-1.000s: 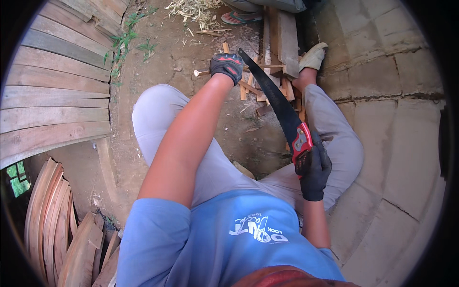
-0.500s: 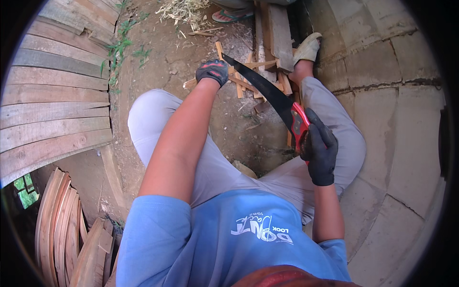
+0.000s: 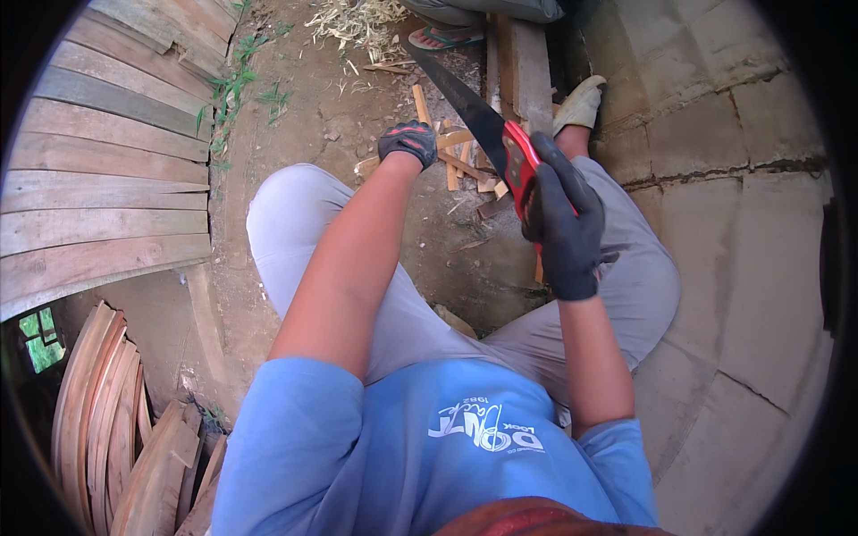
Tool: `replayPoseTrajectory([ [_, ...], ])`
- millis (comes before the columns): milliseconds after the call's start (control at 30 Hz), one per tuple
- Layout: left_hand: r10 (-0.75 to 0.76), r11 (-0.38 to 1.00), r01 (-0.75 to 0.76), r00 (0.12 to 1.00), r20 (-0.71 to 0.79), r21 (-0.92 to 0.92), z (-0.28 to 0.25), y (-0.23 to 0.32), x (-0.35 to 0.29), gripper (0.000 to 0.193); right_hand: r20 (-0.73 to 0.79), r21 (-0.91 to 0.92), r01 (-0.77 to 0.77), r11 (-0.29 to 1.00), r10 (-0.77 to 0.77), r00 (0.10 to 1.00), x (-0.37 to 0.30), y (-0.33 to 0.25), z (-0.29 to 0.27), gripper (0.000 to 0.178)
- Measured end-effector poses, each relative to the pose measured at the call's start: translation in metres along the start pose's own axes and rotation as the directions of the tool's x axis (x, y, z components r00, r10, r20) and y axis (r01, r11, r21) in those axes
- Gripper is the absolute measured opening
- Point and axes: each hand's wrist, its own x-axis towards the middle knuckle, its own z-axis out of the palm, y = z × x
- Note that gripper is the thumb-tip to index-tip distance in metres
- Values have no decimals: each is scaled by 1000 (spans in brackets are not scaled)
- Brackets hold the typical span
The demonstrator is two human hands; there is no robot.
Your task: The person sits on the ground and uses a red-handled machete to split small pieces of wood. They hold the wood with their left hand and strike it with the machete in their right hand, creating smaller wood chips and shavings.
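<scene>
My right hand (image 3: 569, 219), in a black glove, is wrapped round the red handle of a hand saw (image 3: 465, 100). The saw's dark curved blade points up and to the left, raised over the wood pieces. Farther left, my left hand (image 3: 408, 143), in a dark glove with red marks, is closed round a thin wooden strip (image 3: 421, 104) whose end sticks out beyond the fist. Several cut wood pieces (image 3: 456, 159) lie crossed on the ground beside that fist, partly hidden by the blade.
A long timber beam (image 3: 529, 67) lies ahead, with another person's sandalled foot (image 3: 447, 37) beside it. Pale wood shavings (image 3: 362, 27) are heaped on the dirt. Plank siding (image 3: 107, 192) and stacked boards (image 3: 98, 402) stand left; a concrete block surface (image 3: 706, 232) lies right.
My right hand has lifted the saw up and to the left, so the blade now sits higher and farther from the wood. My left hand has shifted slightly right, still closed on the strip.
</scene>
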Motion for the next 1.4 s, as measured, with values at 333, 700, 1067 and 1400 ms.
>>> replayPoseTrajectory([
  [333, 63, 998, -64, 995, -77, -15, -6, 7, 1, 34, -75, 76, -50, 996, 56, 996, 109, 124, 114, 38],
  [700, 29, 996, -27, 999, 22, -89, -18, 8, -1, 37, -92, 11, -110, 994, 111, 990, 83, 132, 111, 38],
  [1067, -11, 997, 19, 994, 105, -78, -13, -8, 11, 45, 18, -93, -264, 960, 267, 964, -98, 23, -41, 42],
  [1400, 25, 999, -24, 999, 43, -36, -16, 6, -3, 36, -34, -75, -187, 979, 185, 982, -96, 35, -34, 42],
])
